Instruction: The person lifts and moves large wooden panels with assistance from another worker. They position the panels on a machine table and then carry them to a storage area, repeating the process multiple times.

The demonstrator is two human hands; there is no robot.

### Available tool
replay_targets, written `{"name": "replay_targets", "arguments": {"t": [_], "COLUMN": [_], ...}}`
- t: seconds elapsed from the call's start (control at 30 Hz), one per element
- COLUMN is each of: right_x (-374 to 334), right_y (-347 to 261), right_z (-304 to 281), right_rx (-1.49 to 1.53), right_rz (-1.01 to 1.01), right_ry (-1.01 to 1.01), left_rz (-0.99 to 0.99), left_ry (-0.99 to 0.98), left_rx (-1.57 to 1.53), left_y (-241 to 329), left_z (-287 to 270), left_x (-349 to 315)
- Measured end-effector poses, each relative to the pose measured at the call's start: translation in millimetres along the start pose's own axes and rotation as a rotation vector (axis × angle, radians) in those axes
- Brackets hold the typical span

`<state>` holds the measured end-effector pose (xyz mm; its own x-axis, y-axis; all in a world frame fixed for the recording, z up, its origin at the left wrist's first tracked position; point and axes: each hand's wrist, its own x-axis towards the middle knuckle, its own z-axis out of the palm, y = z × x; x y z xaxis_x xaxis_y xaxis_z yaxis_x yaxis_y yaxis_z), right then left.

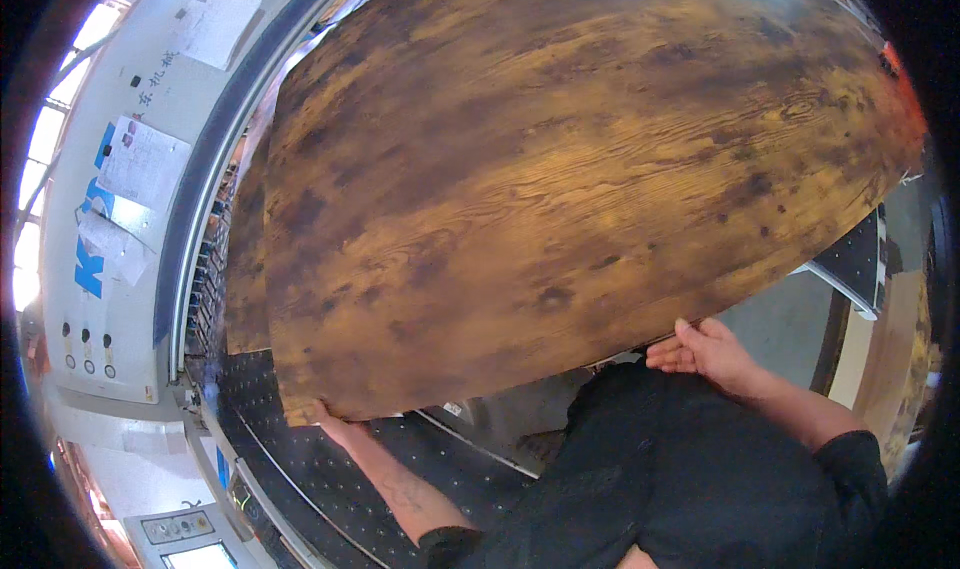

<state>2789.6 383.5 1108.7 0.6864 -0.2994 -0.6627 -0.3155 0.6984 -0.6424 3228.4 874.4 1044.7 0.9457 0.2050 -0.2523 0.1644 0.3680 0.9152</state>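
Observation:
A large brown wood-grain panel (540,199) spreads across most of the view, tilted, its near edge just in front of my body. My left hand (332,421) grips the panel's near left corner; its fingers are mostly hidden under the board. Farther right along the same edge, my right hand (700,353) pinches it, thumb on top and fingers curled below. Another panel of the same pattern (246,279) shows beneath the left side of the first one.
A white machine beam (120,229) with papers stuck to it runs along the left. Below the panel lies a black table (330,479) dotted with small studs. A control box (180,529) with a screen is at the lower left. Something orange-red (905,104) touches the far right edge.

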Motion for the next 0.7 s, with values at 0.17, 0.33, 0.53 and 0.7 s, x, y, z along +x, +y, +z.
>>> {"name": "replay_targets", "arguments": {"t": [0.17, 0.33, 0.53, 0.7], "right_x": [-5.8, 35.0, 89.7, 109.2], "right_y": [-17.7, -75.0, -59.2, -54.5], "right_z": [-45.0, -67.1, -51.9, -54.6], "right_rx": [0.007, -0.006, -0.312, -0.144], "right_rz": [-0.205, -0.467, -0.439, -0.324], "right_ry": [0.12, 0.563, 0.744, 0.636], "left_rz": [-0.043, 0.068, 0.36, 0.552], "left_ry": [0.049, 0.164, 0.034, 0.036], "left_rx": [0.101, 0.222, 0.778, 0.904], "left_y": [42.2, 53.4, -24.2, -62.6], "left_z": [-21.4, 2.7, 150.3, 234.5], "left_x": [101.0, 175.6, 134.7, 74.8]}}
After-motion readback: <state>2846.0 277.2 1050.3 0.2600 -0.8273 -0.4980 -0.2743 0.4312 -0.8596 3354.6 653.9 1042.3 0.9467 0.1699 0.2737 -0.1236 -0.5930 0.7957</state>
